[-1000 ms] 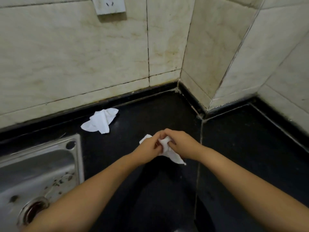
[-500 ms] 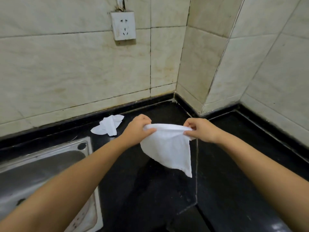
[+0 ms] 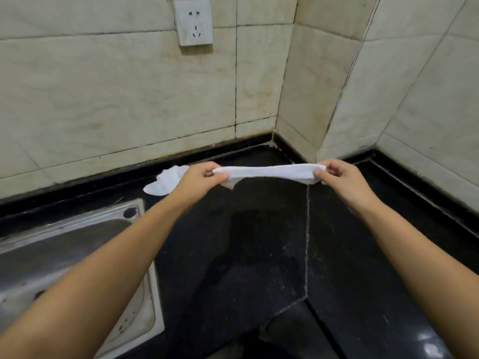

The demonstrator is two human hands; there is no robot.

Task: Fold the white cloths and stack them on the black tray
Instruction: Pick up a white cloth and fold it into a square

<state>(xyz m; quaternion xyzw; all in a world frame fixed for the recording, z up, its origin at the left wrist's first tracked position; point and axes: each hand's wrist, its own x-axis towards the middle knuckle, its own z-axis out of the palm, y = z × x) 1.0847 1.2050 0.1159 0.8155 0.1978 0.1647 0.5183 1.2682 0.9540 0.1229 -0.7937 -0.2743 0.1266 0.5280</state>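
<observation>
Two white cloths: one stretched cloth [image 3: 269, 171] pinched by left hand [image 3: 199, 178] and right hand [image 3: 339, 177]. One crumpled cloth [image 3: 166, 181] on the black table [image 3: 259, 255]. Since earlier, hands moved apart

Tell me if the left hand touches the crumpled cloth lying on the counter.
Cannot tell. In the head view the left hand overlaps the crumpled cloth and hides any gap.

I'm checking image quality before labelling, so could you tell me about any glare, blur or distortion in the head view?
Head view: wide-angle bending curves the tile lines; a bright glare patch sits on the black counter at lower right; the near forearms look soft, while the stretched cloth between left hand and right hand is fairly sharp; lighting is dim and even.
</observation>
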